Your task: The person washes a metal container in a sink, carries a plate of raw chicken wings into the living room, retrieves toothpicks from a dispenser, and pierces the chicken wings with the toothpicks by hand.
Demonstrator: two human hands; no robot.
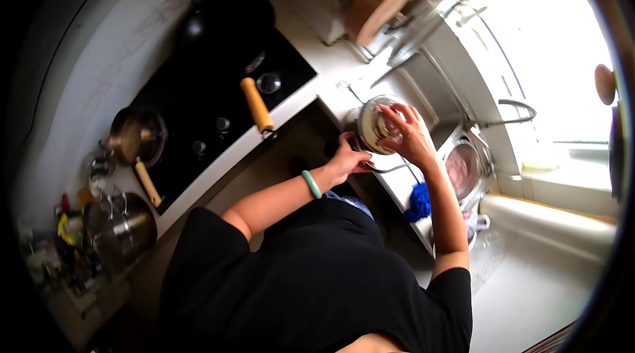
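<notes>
Past my black short-sleeved shirt (297,273), my left hand (345,160) clamps a round silvery vessel (370,125), my right hand (411,138) over it, hold unclear.

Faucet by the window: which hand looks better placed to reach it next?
The right hand, probably: it is over the round vessel, nearer the faucet. The left hand, at the vessel's side nearer the body, would have farther to reach.

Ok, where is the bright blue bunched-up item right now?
In the head view, right of centre: the bright blue bunched-up item is at the white counter's edge, beside the person's right forearm.
</notes>
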